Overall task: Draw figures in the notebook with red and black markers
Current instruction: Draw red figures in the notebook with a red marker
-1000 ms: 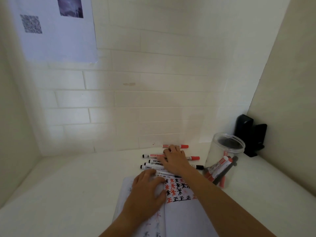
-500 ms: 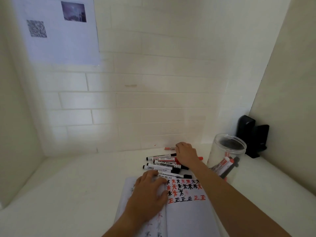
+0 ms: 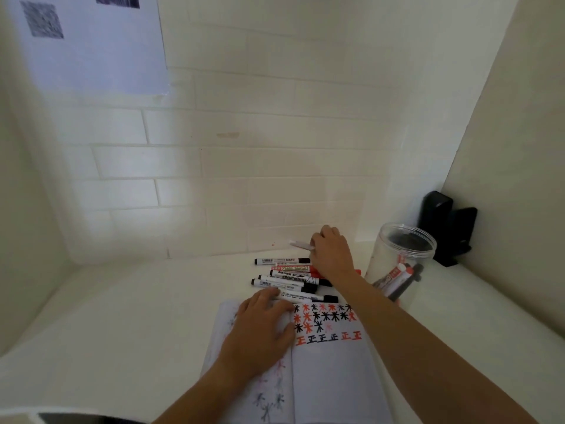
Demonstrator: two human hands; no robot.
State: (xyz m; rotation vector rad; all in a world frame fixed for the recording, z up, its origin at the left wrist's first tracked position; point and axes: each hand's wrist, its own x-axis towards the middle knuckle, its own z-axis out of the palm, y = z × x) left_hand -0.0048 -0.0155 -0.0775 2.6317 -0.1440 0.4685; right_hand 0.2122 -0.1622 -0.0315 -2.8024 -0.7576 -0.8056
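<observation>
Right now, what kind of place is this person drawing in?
Probably a small desk nook or study booth, though I can't be sure. A white table sits boxed in by a brick-pattern wall, with an open notebook, loose markers and a clear jar of more.

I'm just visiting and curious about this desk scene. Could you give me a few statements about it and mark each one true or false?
1. The left hand rests flat on the open white notebook. True.
2. The right hand holds a white-barrelled marker. True.
3. The clear plastic jar lies tipped on its side. False: it stands upright, with markers inside.
4. The right-hand page is blank. False: red and black figures fill its top.
</observation>
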